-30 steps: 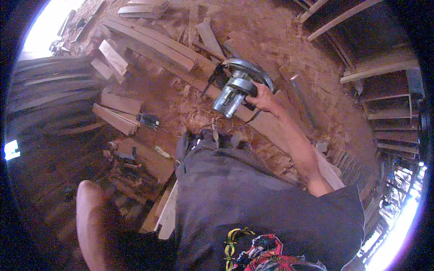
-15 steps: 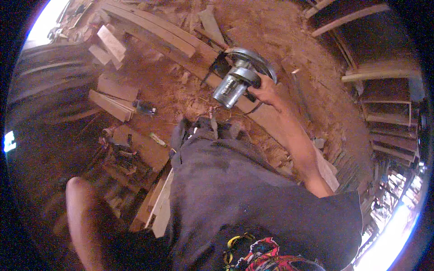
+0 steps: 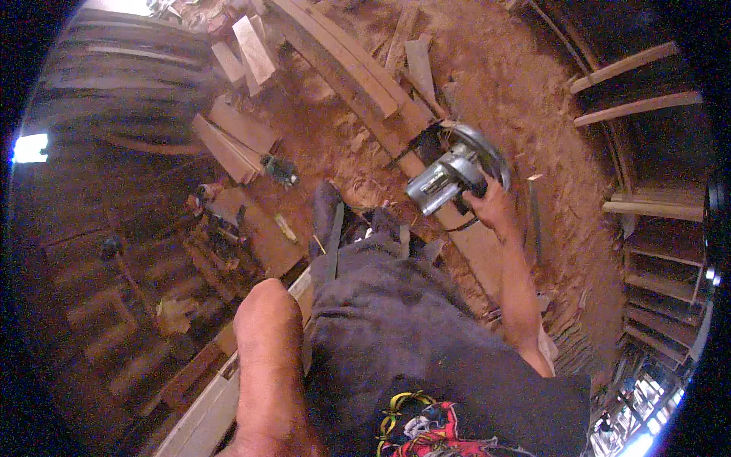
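My right hand is closed round the handle of a circular saw with a silver motor housing and a rounded blade guard. The saw sits over a long wooden plank, its base against the wood as far as I can see; the blade itself is hidden. At the lower left, my left arm shows as a bent elbow beside my dark shirt, and the hand on that side is out of sight.
More long planks run up toward the far side. Short board offcuts lie left of my legs, with a dark power tool beside them. Sawdust-covered ground surrounds the saw. Timber pieces are stacked at the right.
The view has turned, so the saw and planks appear farther right and lower. My left elbow has come in closer to my body. My right hand keeps its hold on the saw.
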Tool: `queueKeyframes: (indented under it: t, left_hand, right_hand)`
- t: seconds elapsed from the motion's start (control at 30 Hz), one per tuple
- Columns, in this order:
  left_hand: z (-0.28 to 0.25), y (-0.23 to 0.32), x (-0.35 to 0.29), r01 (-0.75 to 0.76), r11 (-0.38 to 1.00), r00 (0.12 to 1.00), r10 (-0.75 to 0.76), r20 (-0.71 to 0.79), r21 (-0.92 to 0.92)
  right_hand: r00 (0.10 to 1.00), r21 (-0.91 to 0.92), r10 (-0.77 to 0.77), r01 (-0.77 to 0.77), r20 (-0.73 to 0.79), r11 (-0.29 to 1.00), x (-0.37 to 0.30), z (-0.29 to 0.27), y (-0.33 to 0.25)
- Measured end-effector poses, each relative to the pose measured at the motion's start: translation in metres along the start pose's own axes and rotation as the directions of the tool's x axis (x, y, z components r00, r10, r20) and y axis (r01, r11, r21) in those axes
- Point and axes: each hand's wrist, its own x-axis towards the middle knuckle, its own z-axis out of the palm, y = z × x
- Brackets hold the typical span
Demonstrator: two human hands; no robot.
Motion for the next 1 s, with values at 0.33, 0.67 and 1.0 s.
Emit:
queueKeyframes:
  t: [0.33,0.67,1.0]
  left_hand:
    - [0.098,-0.109,-0.244,0.973,0.189,0.165,-0.971,0.174,0.134]
    - [0.166,-0.155,-0.500,0.721,-0.124,-0.316,-0.935,0.164,0.682]
    - [0.061,-0.108,-0.516,0.657,0.144,-0.107,-0.954,0.281,0.740]
  right_hand:
    - [0.998,0.170,-0.051,0.042,0.045,0.985,0.002,0.008,0.043]
    - [0.995,0.197,-0.081,0.068,0.057,0.978,-0.001,0.004,0.032]
    - [0.979,0.010,0.109,-0.109,-0.170,0.994,-0.015,0.000,-0.045]
